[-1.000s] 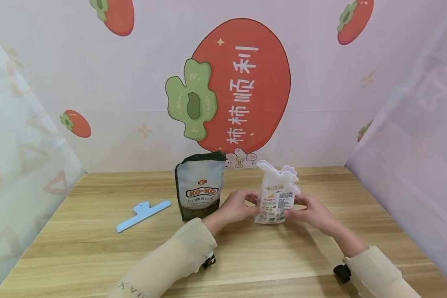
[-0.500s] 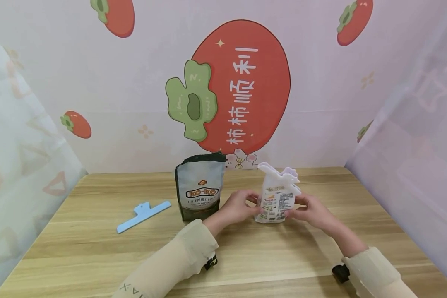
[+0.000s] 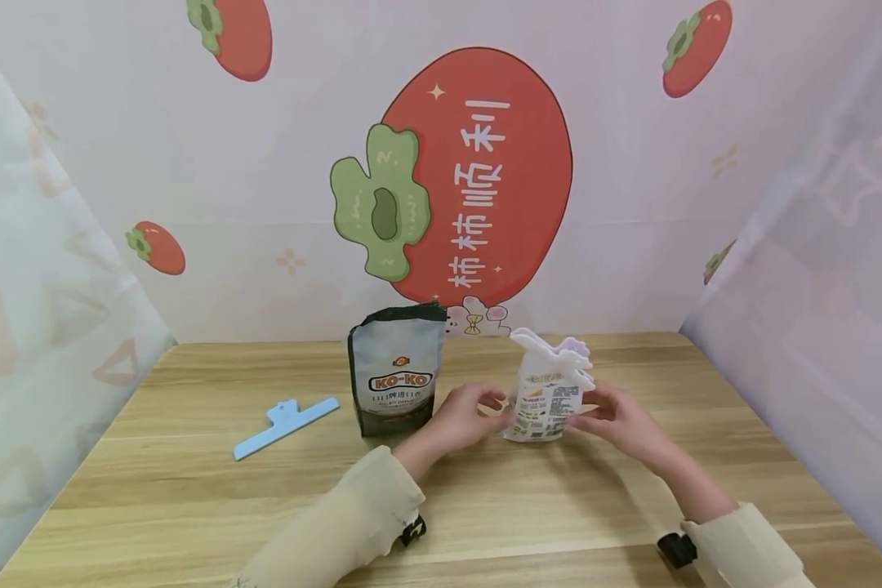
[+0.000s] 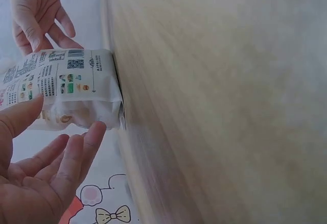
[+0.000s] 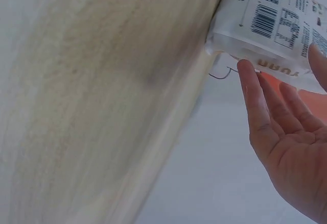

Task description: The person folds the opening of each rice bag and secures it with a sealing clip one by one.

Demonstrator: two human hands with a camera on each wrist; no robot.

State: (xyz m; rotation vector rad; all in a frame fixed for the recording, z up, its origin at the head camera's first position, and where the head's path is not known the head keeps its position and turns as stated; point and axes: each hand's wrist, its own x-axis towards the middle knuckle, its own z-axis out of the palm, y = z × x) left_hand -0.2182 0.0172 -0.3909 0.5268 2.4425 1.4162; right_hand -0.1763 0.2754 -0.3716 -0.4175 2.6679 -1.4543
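A small white printed food bag [image 3: 542,406] stands upright on the table, with a white and lilac bag clip [image 3: 559,353] across its top. My left hand [image 3: 465,420] is at the bag's left side, fingers loosely spread and thumb in front. On the other side, my right hand [image 3: 621,420] has its fingers beside and behind the bag. Both wrist views show the fingers of the left hand [image 4: 46,178] and right hand [image 5: 286,142] extended, not wrapped round the bag. Whether fingertips still touch it is hard to tell.
Left of the white bag stands a larger black and pale KO-KO bag [image 3: 400,376], its top folded, close to my left wrist. A light blue bag clip [image 3: 287,426] lies farther left on the wooden table [image 3: 191,506]. Patterned cloth walls [image 3: 595,269] enclose the table.
My left hand has eased slightly away from the white bag, and both hands' hold has loosened. The bag stays in place. The head view has tilted up a little.
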